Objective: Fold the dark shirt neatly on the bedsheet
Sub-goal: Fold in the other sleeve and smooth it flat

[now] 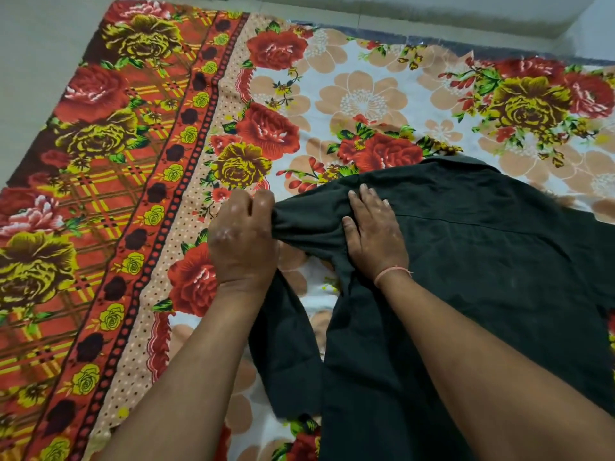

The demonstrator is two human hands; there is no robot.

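On the bedsheet [362, 94], toward its right half, lies the dark shirt [482, 261], spread mostly flat with its upper edge just below a cluster of red roses. Its left part is bunched into a point, and a sleeve-like strip hangs down from that point toward the near edge, lying on the sheet apart from the main body, with a wedge of floral print showing between them.

At the shirt's left tip, the left hand [241, 242] is closed in a fist around the gathered cloth, thumb and fingers pinched tight on it, the fabric pulled taut from the grip.

Just right of that grip, the right hand [374, 232] rests palm down on the shirt, fingers extended and close together, thumb spread toward the left hand. It presses the cloth flat and grasps nothing. A thin pink thread [392, 272] circles its wrist.

Left of the shirt, the sheet's wide red and yellow rose border runs diagonally. Beyond the sheet's far edge is pale floor [399, 11].
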